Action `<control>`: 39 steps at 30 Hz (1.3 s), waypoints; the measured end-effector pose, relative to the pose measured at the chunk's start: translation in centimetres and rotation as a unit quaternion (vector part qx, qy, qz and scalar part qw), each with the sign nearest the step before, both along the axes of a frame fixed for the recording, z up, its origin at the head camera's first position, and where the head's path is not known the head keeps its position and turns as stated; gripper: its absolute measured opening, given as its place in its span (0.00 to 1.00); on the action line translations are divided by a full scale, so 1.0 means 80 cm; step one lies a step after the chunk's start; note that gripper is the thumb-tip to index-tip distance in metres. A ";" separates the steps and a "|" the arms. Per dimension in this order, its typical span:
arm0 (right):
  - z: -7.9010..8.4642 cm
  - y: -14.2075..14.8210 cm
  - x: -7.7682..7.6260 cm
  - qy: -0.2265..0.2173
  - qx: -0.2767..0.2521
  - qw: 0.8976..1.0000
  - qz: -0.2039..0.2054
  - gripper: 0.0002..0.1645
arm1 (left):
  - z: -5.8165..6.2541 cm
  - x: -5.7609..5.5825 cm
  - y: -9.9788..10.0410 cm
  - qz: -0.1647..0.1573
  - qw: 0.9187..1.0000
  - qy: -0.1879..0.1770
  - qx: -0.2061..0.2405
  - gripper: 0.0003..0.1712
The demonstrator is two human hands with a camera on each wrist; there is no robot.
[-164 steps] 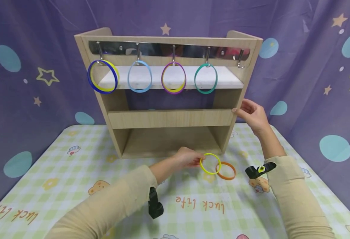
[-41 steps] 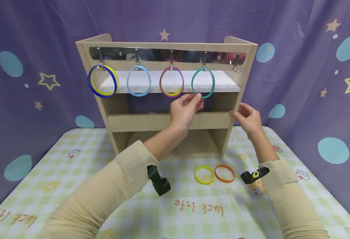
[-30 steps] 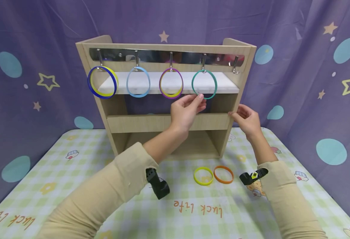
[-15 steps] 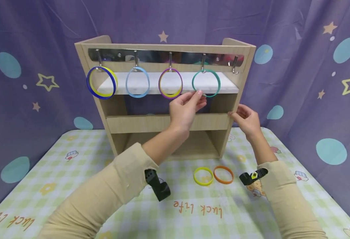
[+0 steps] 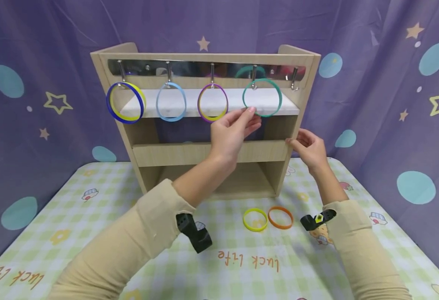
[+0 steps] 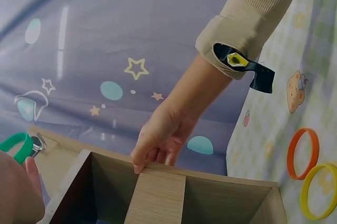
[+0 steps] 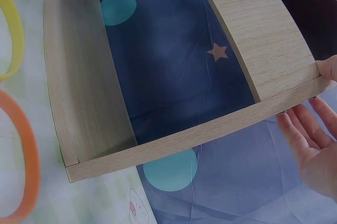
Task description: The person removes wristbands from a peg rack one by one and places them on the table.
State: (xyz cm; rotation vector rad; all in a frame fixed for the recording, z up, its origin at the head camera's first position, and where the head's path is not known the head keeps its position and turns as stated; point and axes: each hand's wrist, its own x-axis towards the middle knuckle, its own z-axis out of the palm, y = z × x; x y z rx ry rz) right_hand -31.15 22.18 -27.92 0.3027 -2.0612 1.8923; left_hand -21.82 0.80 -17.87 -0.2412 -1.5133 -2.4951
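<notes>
My left hand point(image 5: 227, 135) pinches the lower left edge of a green silicone wristband point(image 5: 281, 98) between thumb and fingers. The wristband is at the fourth hook point(image 5: 254, 77) of a wooden rack point(image 5: 189, 155), its top edge a little above the hook's tip and its loop stretched sideways. In the left wrist view, the green wristband point(image 6: 24, 151) overlaps a metal hook at the left edge. My right hand point(image 5: 311, 151) grips the rack's right side panel, thumb in front and fingers behind, as the right wrist view of the hand point(image 7: 316, 145) shows too.
Blue point(image 5: 108, 102) and yellow wristbands share the first hook; a light blue one point(image 5: 184, 102) hangs on the second, purple point(image 5: 198, 102) and yellow ones on the third. The fifth hook point(image 5: 294, 79) is bare. Yellow point(image 5: 255, 230) and orange point(image 5: 280, 227) wristbands lie on the checked tablecloth.
Earlier my left hand held the yellow wristband near the table; it now lies beside the orange one. My left hand has risen to the green wristband, pulling it wider and up. Right hand stays put.
</notes>
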 end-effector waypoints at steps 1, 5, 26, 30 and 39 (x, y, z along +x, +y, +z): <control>0.000 0.000 0.000 0.000 0.002 1.000 -0.001 0.12 | 0.000 0.001 0.000 -0.002 1.000 0.004 0.000 0.14; 0.002 0.000 0.000 0.001 -0.001 1.000 -0.003 0.12 | 0.001 0.003 -0.002 -0.013 1.000 0.015 -0.003 0.14; 0.009 -0.001 0.000 0.001 -0.012 1.000 -0.001 0.13 | -0.042 -0.002 -0.020 -0.085 0.986 -0.047 -0.137 0.15; 0.009 -0.002 0.001 -0.006 -0.014 1.000 0.001 0.12 | -0.052 -0.004 -0.024 -0.102 0.981 -0.081 -0.141 0.16; 0.002 -0.001 0.001 -0.011 -0.009 1.000 0.003 0.12 | -0.078 -0.005 -0.040 -0.133 0.965 -0.145 -0.173 0.17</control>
